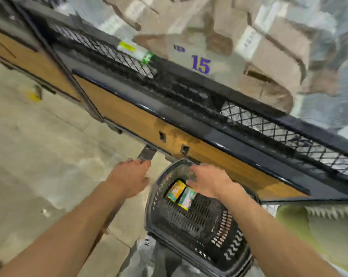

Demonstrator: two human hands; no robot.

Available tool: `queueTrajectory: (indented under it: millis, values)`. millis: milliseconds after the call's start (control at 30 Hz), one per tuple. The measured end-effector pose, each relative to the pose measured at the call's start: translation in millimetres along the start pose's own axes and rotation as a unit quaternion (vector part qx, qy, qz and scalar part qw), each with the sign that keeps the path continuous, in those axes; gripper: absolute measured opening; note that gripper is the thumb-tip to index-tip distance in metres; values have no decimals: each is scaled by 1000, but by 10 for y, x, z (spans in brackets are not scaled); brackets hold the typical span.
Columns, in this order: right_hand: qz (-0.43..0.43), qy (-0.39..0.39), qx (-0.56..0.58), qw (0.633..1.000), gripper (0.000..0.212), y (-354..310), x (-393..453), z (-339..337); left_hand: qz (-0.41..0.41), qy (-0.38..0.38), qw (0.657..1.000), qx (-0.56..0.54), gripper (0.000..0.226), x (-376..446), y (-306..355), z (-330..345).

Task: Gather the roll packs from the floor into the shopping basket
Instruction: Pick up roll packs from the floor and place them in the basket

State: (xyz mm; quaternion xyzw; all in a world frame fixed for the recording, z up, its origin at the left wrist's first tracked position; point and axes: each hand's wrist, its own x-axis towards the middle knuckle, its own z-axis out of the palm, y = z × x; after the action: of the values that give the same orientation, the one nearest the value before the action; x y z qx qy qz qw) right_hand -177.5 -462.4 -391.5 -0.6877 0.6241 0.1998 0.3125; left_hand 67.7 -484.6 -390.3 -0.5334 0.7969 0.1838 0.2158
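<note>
Packs [181,193] are seen lying side by side in the basket [191,222], long ends pointing away, just under the open right hand [208,180], while the open left hand [130,176] is held over the floor [39,156].

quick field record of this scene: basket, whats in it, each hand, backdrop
basket: black slotted shopping basket on the floor beside the shelf base
contents: two colourful roll packs lying side by side
left hand: over the floor left of the basket, holds nothing visible
right hand: over the basket by the packs, grip unclear
backdrop: wood-panelled shelf base, cardboard box marked 15
</note>
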Motion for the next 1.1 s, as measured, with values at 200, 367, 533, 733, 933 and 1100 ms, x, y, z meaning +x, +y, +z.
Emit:
queueTrajectory:
  millis: [200, 367, 533, 733, 933, 1100]
  values:
    - [-72, 58, -68, 993, 41, -1215, -422, -1150, -110, 115, 981, -113, 38, -1089, -903, -762]
    - [-140, 60, -104, 983, 31, -2456, -476, -1663, -183, 149, 965, -113, 42, -1905, -1797, -1115]
    - [-213, 71, -131, 966, 32, -3717, -528, -1899, -267, 171, 938, -139, 43, -2763, -2664, -1211]
    - [-274, 88, -148, 946, 44, -4937, -503, -2029, -366, 208, 882, -213, 41, -3530, -3463, -1083]
    - [-337, 83, -192, 918, 45, -5975, -264, -2224, -437, 224, 839, -233, 42, -3883, -4124, -1064]
    - [-363, 83, -214, 903, 45, -6630, 192, -2352, -458, 224, 827, -236, 41, -3810, -4723, -1093]
